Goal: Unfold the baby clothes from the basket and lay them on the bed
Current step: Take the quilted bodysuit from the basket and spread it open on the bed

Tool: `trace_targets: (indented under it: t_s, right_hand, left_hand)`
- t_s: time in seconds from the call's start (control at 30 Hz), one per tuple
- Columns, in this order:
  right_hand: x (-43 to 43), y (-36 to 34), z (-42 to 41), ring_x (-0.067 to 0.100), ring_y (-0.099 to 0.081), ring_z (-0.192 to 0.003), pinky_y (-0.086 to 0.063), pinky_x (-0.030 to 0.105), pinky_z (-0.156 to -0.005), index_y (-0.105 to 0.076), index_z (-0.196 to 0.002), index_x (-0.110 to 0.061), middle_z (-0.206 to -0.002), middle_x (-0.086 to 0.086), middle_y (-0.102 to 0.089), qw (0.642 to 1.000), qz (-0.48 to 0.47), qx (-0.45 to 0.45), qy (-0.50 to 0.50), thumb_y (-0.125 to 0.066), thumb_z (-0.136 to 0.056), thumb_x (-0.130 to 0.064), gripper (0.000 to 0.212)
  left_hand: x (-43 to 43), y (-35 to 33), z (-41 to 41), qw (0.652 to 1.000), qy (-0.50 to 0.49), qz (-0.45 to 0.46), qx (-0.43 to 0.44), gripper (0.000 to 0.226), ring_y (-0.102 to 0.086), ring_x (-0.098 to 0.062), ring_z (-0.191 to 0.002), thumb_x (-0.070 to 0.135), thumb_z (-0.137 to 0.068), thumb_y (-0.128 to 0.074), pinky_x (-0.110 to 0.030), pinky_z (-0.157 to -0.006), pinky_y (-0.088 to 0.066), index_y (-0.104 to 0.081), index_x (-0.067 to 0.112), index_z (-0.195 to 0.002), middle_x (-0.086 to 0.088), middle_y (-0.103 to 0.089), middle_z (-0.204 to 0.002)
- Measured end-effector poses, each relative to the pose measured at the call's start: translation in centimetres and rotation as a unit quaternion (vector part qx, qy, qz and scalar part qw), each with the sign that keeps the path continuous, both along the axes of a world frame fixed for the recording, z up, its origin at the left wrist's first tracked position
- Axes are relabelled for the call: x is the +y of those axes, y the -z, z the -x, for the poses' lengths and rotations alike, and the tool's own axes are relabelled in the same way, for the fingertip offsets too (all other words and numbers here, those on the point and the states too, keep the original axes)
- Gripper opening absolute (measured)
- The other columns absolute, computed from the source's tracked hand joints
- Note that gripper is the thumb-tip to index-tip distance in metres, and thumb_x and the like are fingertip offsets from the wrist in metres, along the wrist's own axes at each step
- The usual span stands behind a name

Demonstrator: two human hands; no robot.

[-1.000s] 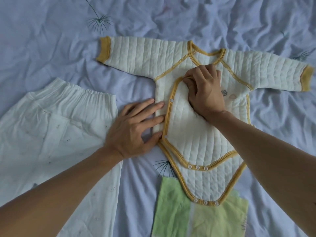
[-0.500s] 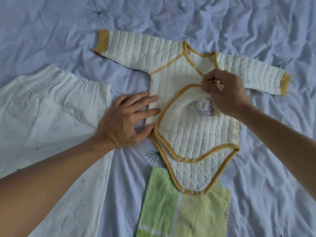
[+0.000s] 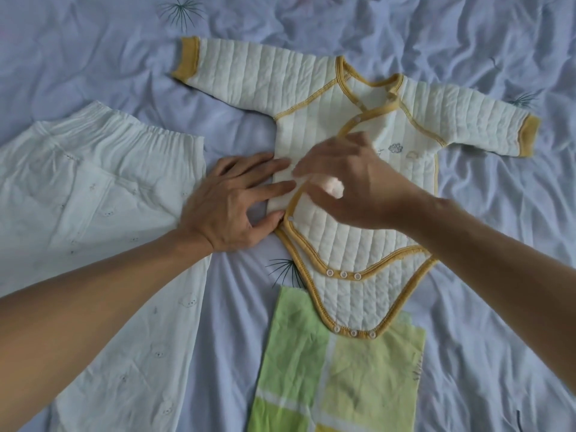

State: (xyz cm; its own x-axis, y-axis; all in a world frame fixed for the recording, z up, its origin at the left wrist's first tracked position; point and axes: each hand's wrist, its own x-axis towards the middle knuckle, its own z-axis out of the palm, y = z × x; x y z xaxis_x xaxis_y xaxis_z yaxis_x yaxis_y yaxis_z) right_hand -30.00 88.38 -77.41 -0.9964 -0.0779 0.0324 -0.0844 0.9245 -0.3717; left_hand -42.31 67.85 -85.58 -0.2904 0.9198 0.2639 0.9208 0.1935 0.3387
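Observation:
A cream quilted baby bodysuit (image 3: pixel 349 244) with mustard trim lies spread on the pale blue bed sheet (image 3: pixel 93 57), both sleeves stretched out. My left hand (image 3: pixel 230 204) rests flat, fingers apart, on the sheet with its fingertips on the bodysuit's left side. Above the front flap hovers my right hand (image 3: pixel 352 179), blurred, fingers spread and pointing left, holding nothing. White baby trousers (image 3: pixel 93 213) lie flat at the left. A green and yellow checked cloth (image 3: pixel 339 375) sits under the bodysuit's snap end.
The crumpled sheet with dark dandelion prints fills the whole view. Bare sheet lies above the bodysuit and along the right side. No basket is in view.
My right hand let go of the flap near the neckline and swept down and left across the chest. The front flap now lies flat. My left hand has stayed in place.

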Motion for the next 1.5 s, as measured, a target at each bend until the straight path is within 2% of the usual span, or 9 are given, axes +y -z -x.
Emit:
trace_targets:
  t_s: [0.1, 0.33, 0.77, 1.0, 1.13, 1.23, 1.37, 1.43, 1.5]
  right_hand:
    - [-0.8, 0.6, -0.1, 0.016, -0.06, -0.109, -0.027, 0.039, -0.103, -0.071, -0.117, -0.022, -0.108, -0.007, -0.07, 0.997, -0.013, -0.071, -0.018, -0.062, -0.093, -0.052, 0.039]
    - [-1.1, 1.1, -0.6, 0.012, -0.052, -0.111, -0.024, 0.039, -0.101, -0.076, -0.112, -0.029, -0.104, -0.015, -0.061, 0.991, 0.074, -0.086, 0.076, -0.064, -0.091, -0.054, 0.034]
    - [-1.8, 1.8, -3.9, 0.014, -0.055, -0.1, -0.034, 0.052, -0.103, -0.076, -0.092, -0.019, -0.089, -0.018, -0.067, 0.978, 0.179, -0.02, 0.104, -0.08, -0.085, -0.017, 0.009]
    - [-1.1, 0.5, -5.0, 0.011, -0.061, -0.091, -0.051, 0.032, -0.087, -0.074, -0.087, -0.013, -0.086, -0.011, -0.065, 0.959, 0.249, -0.005, 0.134, -0.081, -0.08, 0.0, 0.017]
    - [0.5, 0.0, -7.0, 0.013, -0.052, -0.106, -0.045, 0.044, -0.099, -0.074, -0.092, -0.019, -0.091, -0.011, -0.067, 0.975, 0.169, -0.069, 0.124, -0.079, -0.086, -0.018, 0.009]
    - [0.7, 0.4, -7.6, 0.018, -0.052, -0.106, -0.043, 0.031, -0.096, -0.076, -0.091, -0.018, -0.097, -0.006, -0.065, 0.967, 0.181, -0.068, 0.168, -0.063, -0.092, -0.048, 0.032]
    - [0.6, 1.0, -6.4, 0.004, -0.056, -0.094, -0.046, 0.011, -0.08, -0.073, -0.073, -0.024, -0.106, -0.002, -0.053, 0.912, 0.2, -0.008, 0.358, -0.063, -0.094, -0.05, 0.035]
    - [0.4, 0.9, -5.7, -0.002, -0.056, -0.084, -0.047, 0.004, -0.072, -0.071, -0.093, -0.026, -0.117, -0.003, -0.047, 0.899, 0.19, 0.002, 0.393, -0.077, -0.085, -0.047, 0.024]
    - [0.3, 0.8, -5.7, 0.003, -0.057, -0.077, -0.054, 0.013, -0.073, -0.059, -0.126, -0.026, -0.127, -0.001, -0.039, 0.917, 0.155, -0.014, 0.366, -0.084, -0.079, -0.041, 0.056]
  left_hand:
    - [0.0, -0.1, 0.1, 1.0, 0.001, 0.0, 0.0, 0.047, -0.045, -0.02, -0.145, 0.046, -0.092, -0.058, -0.041, -0.109, -0.036, -0.066, 0.03, -0.136, 0.002, -0.055, -0.153]
    - [0.0, 0.0, 0.1, 1.0, 0.002, 0.0, 0.003, 0.045, -0.043, -0.019, -0.147, 0.046, -0.094, -0.058, -0.04, -0.109, -0.035, -0.069, 0.026, -0.133, 0.002, -0.053, -0.154]
    - [0.2, 0.1, 0.1, 1.0, -0.003, 0.014, 0.007, 0.045, -0.045, -0.02, -0.145, 0.05, -0.095, -0.058, -0.039, -0.109, -0.034, -0.07, 0.027, -0.131, 0.003, -0.052, -0.154]
    - [0.3, 0.4, 0.1, 1.0, 0.001, 0.022, 0.017, 0.045, -0.043, -0.019, -0.146, 0.051, -0.093, -0.06, -0.04, -0.108, -0.034, -0.069, 0.029, -0.132, 0.006, -0.051, -0.155]
    - [0.3, 0.5, 0.2, 1.0, -0.001, 0.008, 0.019, 0.046, -0.044, -0.018, -0.145, 0.05, -0.093, -0.06, -0.039, -0.108, -0.033, -0.069, 0.028, -0.132, 0.006, -0.051, -0.155]
    - [0.3, 0.7, 0.1, 1.0, -0.002, 0.002, 0.02, 0.045, -0.045, -0.017, -0.145, 0.049, -0.093, -0.061, -0.039, -0.107, -0.034, -0.069, 0.029, -0.132, 0.007, -0.051, -0.155]
    - [0.4, 0.7, 0.3, 1.0, 0.0, -0.001, 0.022, 0.045, -0.045, -0.018, -0.144, 0.048, -0.092, -0.061, -0.041, -0.107, -0.036, -0.069, 0.028, -0.132, 0.007, -0.051, -0.155]
    - [0.3, 0.7, 0.3, 1.0, 0.001, 0.0, 0.023, 0.045, -0.045, -0.018, -0.145, 0.047, -0.092, -0.062, -0.042, -0.107, -0.037, -0.069, 0.028, -0.133, 0.007, -0.05, -0.155]
    - [0.2, 0.8, 0.2, 1.0, 0.001, -0.003, 0.023, 0.045, -0.046, -0.018, -0.144, 0.047, -0.092, -0.062, -0.042, -0.106, -0.037, -0.069, 0.028, -0.132, 0.006, -0.051, -0.155]
